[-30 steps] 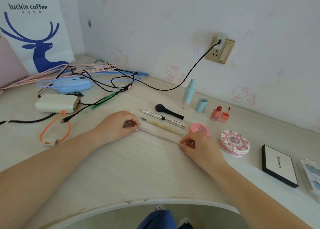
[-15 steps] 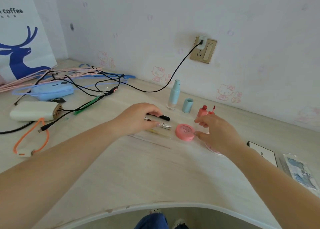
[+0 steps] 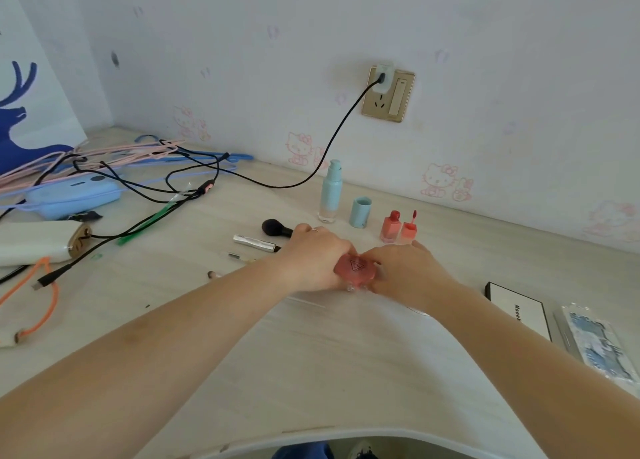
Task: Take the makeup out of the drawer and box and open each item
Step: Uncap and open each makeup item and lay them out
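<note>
Gripping pink compact [image 3: 355, 268] from both sides: left hand [image 3: 313, 261] fingers wrapped on left edge, right hand [image 3: 405, 268] fingers closed on right edge, just above tabletop [image 3: 311, 372]. Triangle logo on lid. White box [image 3: 519, 311] at right reads "Moo…", rest cut off.

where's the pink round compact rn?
Head view, centre of the desk: the pink round compact sits gripped between the left hand and right hand, in front of the pink lip tint bottle.
</note>
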`<state>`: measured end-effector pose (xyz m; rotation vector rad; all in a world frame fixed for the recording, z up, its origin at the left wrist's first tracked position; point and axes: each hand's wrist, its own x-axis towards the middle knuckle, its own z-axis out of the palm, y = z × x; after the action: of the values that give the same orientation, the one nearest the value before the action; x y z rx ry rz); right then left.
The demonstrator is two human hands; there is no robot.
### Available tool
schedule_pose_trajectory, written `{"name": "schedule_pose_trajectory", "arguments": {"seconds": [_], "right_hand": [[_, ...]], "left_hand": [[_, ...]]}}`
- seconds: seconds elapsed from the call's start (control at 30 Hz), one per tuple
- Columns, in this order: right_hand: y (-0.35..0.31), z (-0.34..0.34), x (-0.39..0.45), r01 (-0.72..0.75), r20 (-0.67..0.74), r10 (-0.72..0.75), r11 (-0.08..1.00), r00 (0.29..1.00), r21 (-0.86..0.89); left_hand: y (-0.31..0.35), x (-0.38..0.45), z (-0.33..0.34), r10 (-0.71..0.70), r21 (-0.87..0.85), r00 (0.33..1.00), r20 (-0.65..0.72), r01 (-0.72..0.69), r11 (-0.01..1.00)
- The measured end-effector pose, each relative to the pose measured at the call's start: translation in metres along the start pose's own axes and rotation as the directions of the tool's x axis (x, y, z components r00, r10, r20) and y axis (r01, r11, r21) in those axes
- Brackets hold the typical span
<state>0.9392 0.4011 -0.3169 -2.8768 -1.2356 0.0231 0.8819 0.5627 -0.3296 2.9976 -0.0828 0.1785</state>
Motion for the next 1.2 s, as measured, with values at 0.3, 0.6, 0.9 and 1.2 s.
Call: {"name": "schedule_pose_trajectory", "arguments": {"seconds": [0.3,0.6,0.9,1.2], "right_hand": [[0.009,-0.036,-0.03,0.078,-0.3,0.005,0.961,0.954,0.265],[0.015,-0.074,-0.068,-0.021,-0.362,0.107,0.972,0.926,0.232],[0.029,-0.093,-0.103,-0.123,-0.361,0.145,0.989,0.921,0.085],[0.033,-0.1,-0.123,-0.149,-0.332,0.151,0.988,0.931,0.033]], "left_hand": [[0.006,-0.009,-0.033,-0.151,-0.853,0.989,-0.002,0.077,0.516],[0.085,-0.012,-0.046,-0.233,-0.972,0.965,0.123,0.07,-0.225],[0.153,-0.023,-0.045,-0.145,-0.888,0.966,0.213,0.129,-0.441],[0.184,-0.027,-0.054,-0.155,-0.861,0.968,0.195,0.093,-0.5]]}}
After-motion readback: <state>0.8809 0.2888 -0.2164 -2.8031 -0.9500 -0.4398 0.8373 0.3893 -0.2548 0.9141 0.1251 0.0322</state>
